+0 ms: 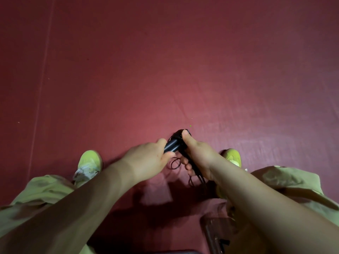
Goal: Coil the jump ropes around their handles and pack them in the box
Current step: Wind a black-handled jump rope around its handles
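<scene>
A black jump rope's handles are held together above the red floor, between my two hands. My left hand grips the near end of the handles from the left. My right hand wraps round them from the right, thumb lying along the top toward the far end. Thin dark rope hangs in small loops under the handles, and more strands trail down past my right wrist. No box is clearly in view.
Red floor stretches ahead, with a seam running down the left. My yellow-green shoes stand on either side of the hands. A dark phone-like object lies low under my right forearm.
</scene>
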`<state>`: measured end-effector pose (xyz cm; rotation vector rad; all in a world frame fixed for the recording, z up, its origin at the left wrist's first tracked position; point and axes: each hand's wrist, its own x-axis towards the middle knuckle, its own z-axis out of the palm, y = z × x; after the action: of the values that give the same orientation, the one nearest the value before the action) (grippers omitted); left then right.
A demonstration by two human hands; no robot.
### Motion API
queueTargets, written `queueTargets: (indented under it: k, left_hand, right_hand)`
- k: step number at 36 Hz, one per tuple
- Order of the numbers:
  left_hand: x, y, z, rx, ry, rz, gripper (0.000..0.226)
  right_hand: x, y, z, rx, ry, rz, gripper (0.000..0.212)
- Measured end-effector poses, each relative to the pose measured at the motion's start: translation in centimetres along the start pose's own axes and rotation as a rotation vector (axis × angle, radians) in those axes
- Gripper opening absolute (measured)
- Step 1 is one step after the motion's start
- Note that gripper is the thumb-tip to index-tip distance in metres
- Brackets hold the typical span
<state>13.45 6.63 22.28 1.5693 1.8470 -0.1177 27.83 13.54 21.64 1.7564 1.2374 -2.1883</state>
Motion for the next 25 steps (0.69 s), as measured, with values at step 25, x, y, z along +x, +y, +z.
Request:
queueTargets:
  k: [25]
  left_hand:
    - [-1.3,0.5,-1.6,-1.814,-0.746,-0.106,0.047]
  right_hand:
    - [-0.3,-1.7,-0.7,0.261,-0.209,-0.469,0.043]
